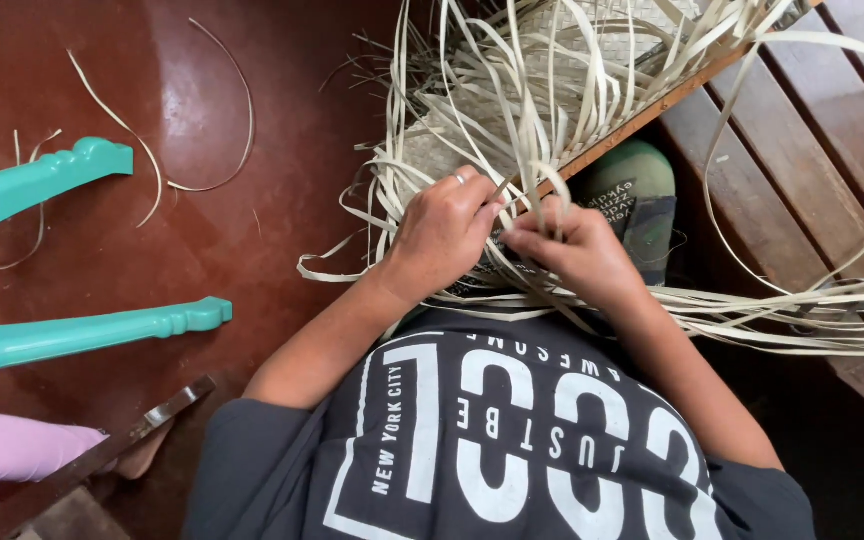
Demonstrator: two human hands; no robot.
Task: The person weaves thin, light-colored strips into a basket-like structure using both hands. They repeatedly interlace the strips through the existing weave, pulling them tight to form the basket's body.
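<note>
A partly woven mat of pale straw strips (512, 110) lies on the floor ahead of me, with many loose strip ends sticking out toward me. My left hand (444, 232), a ring on one finger, pinches strips at the mat's near edge. My right hand (577, 250) is right beside it, fingers closed on the same bunch of strips. A long bundle of loose strips (802, 305) trails off to the right across my lap. A wooden stick (652, 105) lies across the mat's edge.
Dark red floor (202, 220) at left with a few stray strips (142, 150). Two turquoise chair legs (72, 335) lie at the left. A brown slatted wooden bench (812, 150) is at right. A green sandalled foot (637, 195) shows below the mat. Pink cloth (2, 455) at bottom left.
</note>
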